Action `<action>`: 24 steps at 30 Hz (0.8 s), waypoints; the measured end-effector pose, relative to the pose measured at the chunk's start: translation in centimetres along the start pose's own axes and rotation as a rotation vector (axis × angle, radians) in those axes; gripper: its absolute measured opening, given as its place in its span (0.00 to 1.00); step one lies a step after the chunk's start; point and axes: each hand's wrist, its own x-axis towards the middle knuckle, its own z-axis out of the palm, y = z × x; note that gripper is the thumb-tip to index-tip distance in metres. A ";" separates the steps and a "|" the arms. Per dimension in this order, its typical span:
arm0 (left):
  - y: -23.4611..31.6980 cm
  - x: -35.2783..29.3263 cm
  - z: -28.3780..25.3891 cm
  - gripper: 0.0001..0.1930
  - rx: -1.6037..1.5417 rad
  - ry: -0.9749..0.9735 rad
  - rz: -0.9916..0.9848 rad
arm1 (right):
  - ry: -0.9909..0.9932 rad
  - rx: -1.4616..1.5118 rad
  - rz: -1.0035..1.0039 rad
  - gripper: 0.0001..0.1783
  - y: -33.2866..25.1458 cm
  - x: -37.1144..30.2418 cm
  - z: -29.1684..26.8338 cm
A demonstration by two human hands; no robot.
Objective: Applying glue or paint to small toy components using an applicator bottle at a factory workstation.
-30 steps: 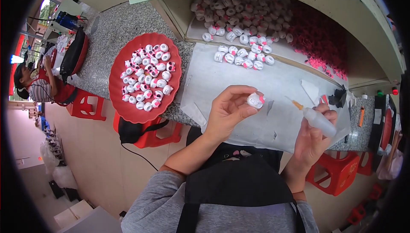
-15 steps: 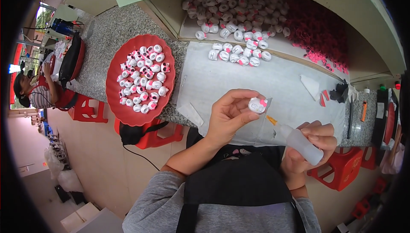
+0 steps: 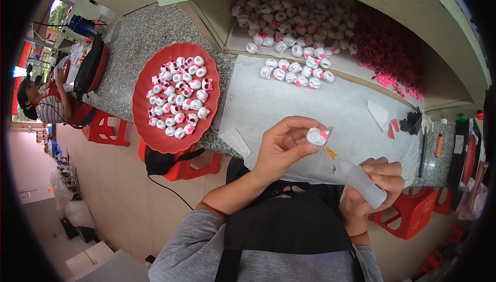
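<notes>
Between the thumb and fingers of my left hand (image 3: 287, 145) is a small white figurine head (image 3: 316, 136) with a pink bow. My right hand (image 3: 380, 181) grips a translucent white squeeze bottle (image 3: 366, 185), tilted so that its amber nozzle tip (image 3: 330, 153) points up toward the figurine head without touching it. Both hands are above the white paper sheet (image 3: 258, 106) on the worktop. To the left stands a red scalloped plate (image 3: 139, 114) holding many such heads. Several more heads (image 3: 295, 74) lie in rows at the sheet's far edge.
A shelf bay (image 3: 232, 39) at the back holds a heap of white heads and a pile of small pink pieces (image 3: 392, 83). Black and white scraps (image 3: 412, 122) and an orange-handled tool (image 3: 439, 145) lie at right. Red stools (image 3: 408, 215) stand below. Another person (image 3: 51, 101) sits far left.
The view has shifted a little, so the plate and shelf appear farther right. My left hand still holds the figurine head, turned slightly; the bottle stays in my right hand.
</notes>
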 end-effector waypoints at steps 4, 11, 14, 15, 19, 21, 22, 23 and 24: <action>-0.1 0.0 0.0 0.17 -0.003 -0.006 -0.002 | -0.014 -0.015 -0.008 0.24 0.0 -0.1 -0.1; 0.0 -0.1 -0.1 0.17 0.003 -0.009 -0.027 | -0.049 0.011 0.006 0.23 -0.3 0.0 -0.3; 0.1 0.0 -0.1 0.17 -0.008 0.011 -0.028 | 0.032 -0.047 0.005 0.21 -0.2 0.0 0.3; 0.1 0.0 -0.1 0.17 -0.013 0.014 -0.028 | 0.034 -0.049 0.005 0.21 -0.2 0.0 0.3; 0.1 -0.1 0.0 0.17 -0.013 0.010 -0.035 | 0.057 -0.050 -0.018 0.21 0.0 0.0 0.3; 0.1 -0.1 0.0 0.17 -0.012 -0.003 -0.038 | 0.065 -0.048 -0.025 0.21 0.0 -0.1 0.4; 0.1 -0.1 0.0 0.17 -0.011 -0.018 -0.040 | 0.065 -0.050 -0.022 0.21 -0.1 -0.1 0.4; 0.1 0.0 0.1 0.17 -0.011 -0.017 -0.040 | 0.065 -0.052 -0.019 0.21 -0.1 -0.1 0.4; 0.1 0.0 0.2 0.17 -0.001 -0.018 -0.040 | 0.064 -0.051 -0.018 0.21 -0.1 -0.1 0.4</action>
